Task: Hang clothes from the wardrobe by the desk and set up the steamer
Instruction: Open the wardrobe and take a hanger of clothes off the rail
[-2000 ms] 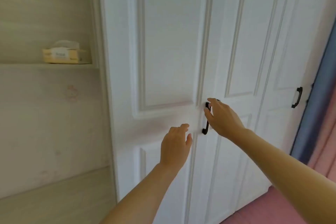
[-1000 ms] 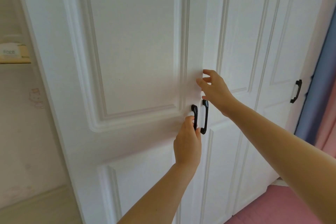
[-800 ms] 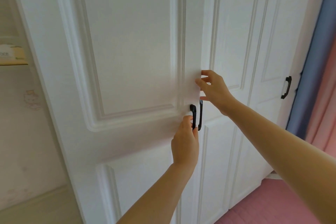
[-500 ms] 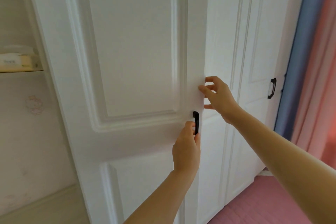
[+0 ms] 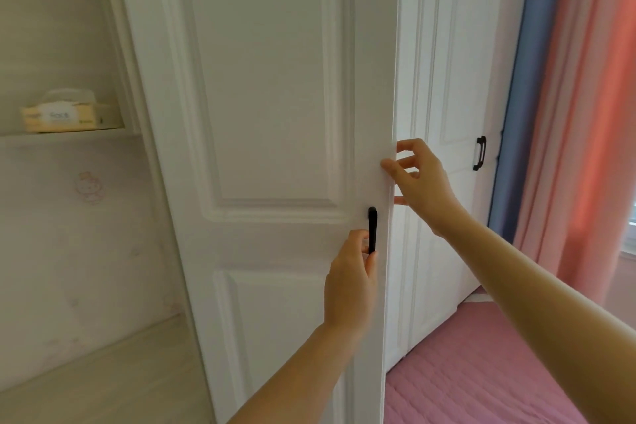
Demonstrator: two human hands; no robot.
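The left hand (image 5: 351, 274) is gripping the handle (image 5: 372, 225) to open the door (image 5: 275, 107). The right hand (image 5: 421, 184) is pinching its edge.

The wardrobe (image 5: 447, 251) is white, with tall panelled doors. Its near door (image 5: 268, 79) stands partly open, angled towards the camera, with its free edge on the right. Two raised panels show on its face, one above the other. A slim black handle (image 5: 372, 224) runs upright close to that edge. The left hand (image 5: 351, 279) grips the handle low down, and the right hand (image 5: 421, 179) pinches the edge just above it. A far door (image 5: 457, 86) lies shut and carries a second handle (image 5: 480, 153), also black.
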